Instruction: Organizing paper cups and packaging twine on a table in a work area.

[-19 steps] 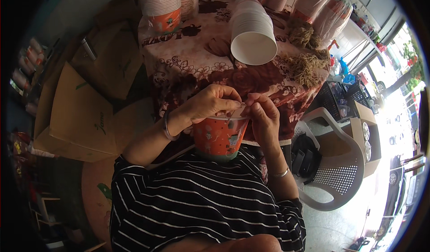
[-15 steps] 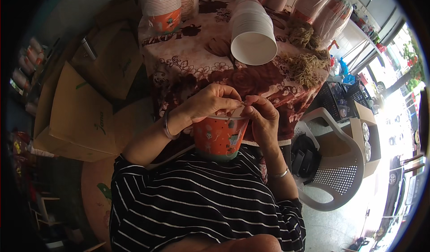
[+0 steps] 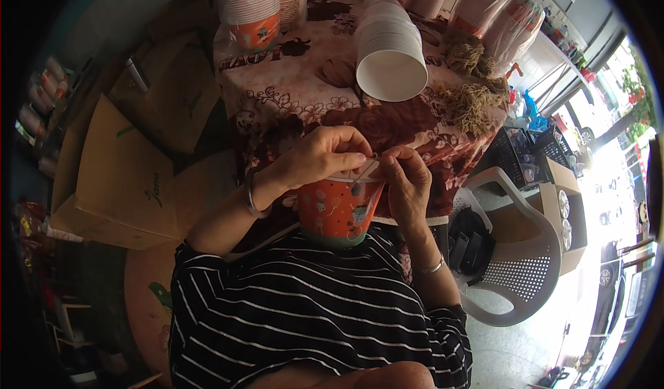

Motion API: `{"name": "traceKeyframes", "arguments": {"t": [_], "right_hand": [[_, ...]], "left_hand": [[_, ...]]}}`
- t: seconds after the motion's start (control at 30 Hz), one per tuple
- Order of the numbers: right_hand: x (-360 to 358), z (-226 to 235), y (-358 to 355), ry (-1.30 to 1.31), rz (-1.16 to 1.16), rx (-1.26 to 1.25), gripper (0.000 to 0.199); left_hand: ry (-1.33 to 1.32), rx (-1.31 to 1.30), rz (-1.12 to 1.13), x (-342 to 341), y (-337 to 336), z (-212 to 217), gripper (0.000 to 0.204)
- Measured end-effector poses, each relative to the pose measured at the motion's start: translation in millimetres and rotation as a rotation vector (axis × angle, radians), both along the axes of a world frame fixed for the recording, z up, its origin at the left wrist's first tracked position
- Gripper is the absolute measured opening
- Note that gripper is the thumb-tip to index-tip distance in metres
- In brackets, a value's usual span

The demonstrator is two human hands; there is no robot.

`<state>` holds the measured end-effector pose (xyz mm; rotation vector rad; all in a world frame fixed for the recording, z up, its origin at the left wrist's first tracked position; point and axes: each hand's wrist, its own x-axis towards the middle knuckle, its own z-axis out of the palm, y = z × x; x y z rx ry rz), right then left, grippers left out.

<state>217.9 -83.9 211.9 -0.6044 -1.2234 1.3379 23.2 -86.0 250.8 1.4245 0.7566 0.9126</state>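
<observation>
An orange paper tub (image 3: 337, 212) with a green base and small printed pictures rests upright against my striped shirt, at the table's edge. Over its rim, my left hand (image 3: 325, 157) is closed, thumb and forefinger pinched. My right hand (image 3: 408, 181) is closed too, its thumb and forefinger pinched at the rim's right side. Between the fingertips runs a thin strand (image 3: 361, 174), hard to make out. What lies inside the tub is mostly hidden by the fingers.
A sleeve of white paper tubs (image 3: 392, 74) lies on the flowered tablecloth (image 3: 297, 85). Tangled tan fibre bundles (image 3: 477, 105) sit at right. Wrapped tub stacks (image 3: 249, 15) stand behind. Cardboard boxes (image 3: 128, 181) are on the left, a plastic chair (image 3: 522, 264) on the right.
My left hand's fingers have shifted slightly left, widening the gap to my right fingertips. The tub has tilted or turned a little. The strand between the hands shows more clearly.
</observation>
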Motion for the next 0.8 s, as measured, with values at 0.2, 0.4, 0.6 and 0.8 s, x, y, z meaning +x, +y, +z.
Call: {"name": "traceKeyframes", "arguments": {"t": [0.2,0.4,0.6,0.8], "right_hand": [[6.3,1.2,-4.3,-0.207,-0.088,0.168,0.003],[4.3,12.5,-5.5,-0.237,-0.077,0.154,0.004],[7.8,20.3,-0.6,-0.079,-0.141,0.116,0.003],[16.6,27.7,-11.9,-0.659,-0.094,0.458,0.009]], "left_hand": [[0.207,0.321,0.159,-5.1,-19.7,-3.4,0.014],[0.121,0.203,0.152,-3.7,-17.6,-4.9,0.013],[0.024,0.096,0.109,-9.9,-11.9,-12.9,0.012],[-0.073,-0.033,0.098,-12.9,-11.0,-3.3,0.012]]}}
